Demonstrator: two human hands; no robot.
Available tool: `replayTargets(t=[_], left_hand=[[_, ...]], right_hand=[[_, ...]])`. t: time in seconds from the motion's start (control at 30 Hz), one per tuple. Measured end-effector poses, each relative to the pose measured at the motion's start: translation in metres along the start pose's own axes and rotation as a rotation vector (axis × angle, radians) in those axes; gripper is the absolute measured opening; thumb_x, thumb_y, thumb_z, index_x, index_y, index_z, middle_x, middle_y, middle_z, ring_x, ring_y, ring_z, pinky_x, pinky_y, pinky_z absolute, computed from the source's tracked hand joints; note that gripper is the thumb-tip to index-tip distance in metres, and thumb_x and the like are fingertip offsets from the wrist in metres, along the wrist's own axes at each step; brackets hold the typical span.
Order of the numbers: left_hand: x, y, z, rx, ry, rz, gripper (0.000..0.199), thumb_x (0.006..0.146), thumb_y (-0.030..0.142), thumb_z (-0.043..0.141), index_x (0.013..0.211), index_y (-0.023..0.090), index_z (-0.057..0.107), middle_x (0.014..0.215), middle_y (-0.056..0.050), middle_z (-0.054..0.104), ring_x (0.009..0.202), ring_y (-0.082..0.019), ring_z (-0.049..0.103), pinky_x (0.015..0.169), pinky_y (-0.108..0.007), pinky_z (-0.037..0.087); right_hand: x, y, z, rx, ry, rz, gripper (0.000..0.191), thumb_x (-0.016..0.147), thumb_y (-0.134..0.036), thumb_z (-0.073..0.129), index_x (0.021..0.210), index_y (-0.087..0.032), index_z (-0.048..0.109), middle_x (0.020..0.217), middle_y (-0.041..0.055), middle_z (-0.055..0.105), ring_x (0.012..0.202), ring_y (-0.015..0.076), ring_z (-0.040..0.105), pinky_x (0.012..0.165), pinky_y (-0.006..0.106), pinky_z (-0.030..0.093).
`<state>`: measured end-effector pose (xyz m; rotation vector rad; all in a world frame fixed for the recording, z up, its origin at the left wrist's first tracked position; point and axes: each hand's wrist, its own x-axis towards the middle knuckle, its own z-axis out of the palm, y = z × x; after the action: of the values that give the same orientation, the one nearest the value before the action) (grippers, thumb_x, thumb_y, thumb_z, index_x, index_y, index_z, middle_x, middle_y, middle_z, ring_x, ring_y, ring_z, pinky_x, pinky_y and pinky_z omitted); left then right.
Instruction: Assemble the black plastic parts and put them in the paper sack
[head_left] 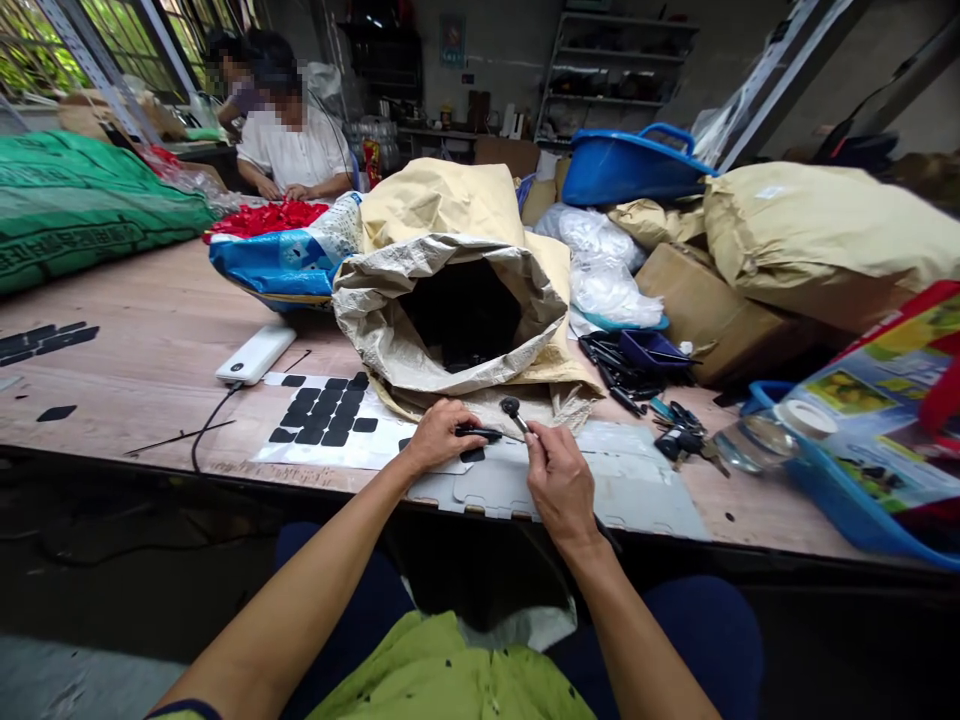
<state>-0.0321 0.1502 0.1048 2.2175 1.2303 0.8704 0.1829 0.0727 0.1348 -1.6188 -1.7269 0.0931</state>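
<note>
Holding one small part each, the left hand (442, 437) and right hand (560, 482) sit close together at the near edge of the worktop (142, 375).
With the clock centred between the hands, the left pinches a slim black piece (487, 434) at 9 o'clock, and the right pinches a black-headed rod (511, 407), its round end up toward 12; the two parts look just apart. Beneath lies a grey board (637, 480). An open sack (375, 330) gapes at 11 o'clock, its inside too dark to read. Black pads (326, 410) sit in rows on a white sheet (289, 453) at 9, loose black pieces (611, 370) are heaped at 2, and keys (684, 440) lie at 3.
</note>
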Motion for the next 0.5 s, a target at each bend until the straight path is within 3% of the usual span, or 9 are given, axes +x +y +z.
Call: replayTargets(t=[0.2,0.4,0.5], left_hand=[[0.000,-0.001,0.001,0.022,-0.006,-0.013,0.023,0.081,0.039,0.081,0.098,0.025,0.079,0.089,-0.003,0.067,0.091,-0.021,0.055,0.084,-0.033,0.044],[0.001,-0.001,0.000,0.006,-0.020,-0.035,0.022,0.081,0.039,0.081,0.098,0.025,0.079,0.091,-0.003,0.067,0.093,-0.022,0.055,0.085,-0.033,0.043],[0.000,-0.001,0.000,0.025,-0.028,-0.032,0.021,0.082,0.041,0.080,0.094,0.024,0.078,0.090,-0.003,0.067,0.091,-0.021,0.054,0.084,-0.033,0.043]], right_hand=[[-0.009,-0.012,0.004,0.109,-0.103,0.005,0.035,0.103,-0.034,0.043,0.120,-0.021,0.070,0.100,0.0062,0.066,0.095,0.0185,0.064,0.087,0.029,0.049],[-0.015,-0.021,0.006,0.061,-0.015,-0.045,0.041,0.105,-0.033,0.042,0.140,-0.025,0.061,0.102,0.0062,0.066,0.095,0.0180,0.063,0.085,0.027,0.048],[-0.020,-0.022,0.010,-0.013,-0.082,-0.076,0.040,0.105,-0.029,0.041,0.137,-0.029,0.064,0.096,0.0044,0.064,0.090,0.0164,0.063,0.079,0.024,0.047]])
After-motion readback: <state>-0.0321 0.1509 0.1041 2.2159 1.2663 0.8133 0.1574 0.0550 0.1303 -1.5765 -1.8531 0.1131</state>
